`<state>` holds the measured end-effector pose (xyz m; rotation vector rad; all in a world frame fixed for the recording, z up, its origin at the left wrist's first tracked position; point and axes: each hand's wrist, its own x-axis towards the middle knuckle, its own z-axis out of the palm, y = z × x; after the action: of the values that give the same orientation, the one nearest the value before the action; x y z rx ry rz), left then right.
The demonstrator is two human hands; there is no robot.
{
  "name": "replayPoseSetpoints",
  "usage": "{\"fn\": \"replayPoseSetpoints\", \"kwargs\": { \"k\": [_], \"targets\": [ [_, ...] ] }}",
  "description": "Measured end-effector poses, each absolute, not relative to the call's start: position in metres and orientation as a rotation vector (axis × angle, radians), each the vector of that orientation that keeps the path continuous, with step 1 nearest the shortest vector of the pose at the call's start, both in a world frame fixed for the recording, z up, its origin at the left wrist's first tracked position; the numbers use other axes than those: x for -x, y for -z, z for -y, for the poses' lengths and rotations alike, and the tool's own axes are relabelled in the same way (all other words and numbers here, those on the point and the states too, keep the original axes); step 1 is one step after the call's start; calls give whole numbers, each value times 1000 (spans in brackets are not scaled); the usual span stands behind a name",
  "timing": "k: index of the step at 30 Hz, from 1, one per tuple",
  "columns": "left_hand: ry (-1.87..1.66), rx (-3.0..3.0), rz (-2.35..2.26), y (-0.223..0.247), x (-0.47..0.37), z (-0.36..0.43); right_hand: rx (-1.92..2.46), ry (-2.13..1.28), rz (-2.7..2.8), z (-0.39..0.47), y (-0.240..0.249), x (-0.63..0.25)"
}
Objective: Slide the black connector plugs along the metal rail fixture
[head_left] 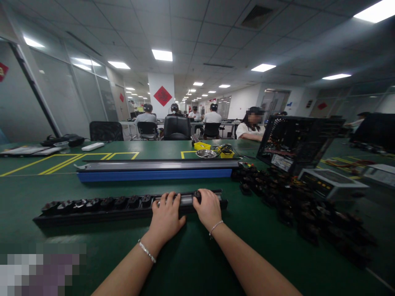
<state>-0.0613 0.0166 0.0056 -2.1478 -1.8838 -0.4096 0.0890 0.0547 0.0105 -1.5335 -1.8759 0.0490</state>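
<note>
1. Note the green table (108, 255), spread beneath both hands and forearms.
2. Locate the black computer case (296, 144) well beyond the right hand and farther right, open at one side, with wiring visible within.
3. Locate the blue-sided long box (154, 176) just beyond both hands, topped with a grey strip and set roughly parallel to the black tray.
4. Find the heap of loose black parts (286, 201) to the right of the right hand, apart from it. Treat as a large stock not yet placed in the tray.
5. Find the long black tray (123, 214) directly under the left hand, extending far to its left and slightly past the right hand. Judge as more than half filled: to the left of the left hand, a row of black parts (107, 202), about eight in view; between the hands, a bare grey stretch, apparently not yet filled. Under the left fingers: impossible to tell.
6. Note the grey metal box (327, 181) to the right of the right hand, beyond the heap.
7. Check the left hand (166, 211): laid across the tray, fingers spread, thumb apart. Any grip under the fingers: impossible to tell.
8. Check the right hand (209, 207): fingers curled around a single black part (196, 196), at the tray near its right end. Full seating: impossible to confirm.
</note>
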Motion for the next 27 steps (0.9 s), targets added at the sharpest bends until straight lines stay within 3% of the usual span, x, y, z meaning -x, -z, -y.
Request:
{"fn": "replayPoseSetpoints", "kwargs": {
  "k": [27],
  "targets": [
    [367,2120,1856,-4,63,-18,1624,39,1844,-55,-11,-89]
  ]
}}
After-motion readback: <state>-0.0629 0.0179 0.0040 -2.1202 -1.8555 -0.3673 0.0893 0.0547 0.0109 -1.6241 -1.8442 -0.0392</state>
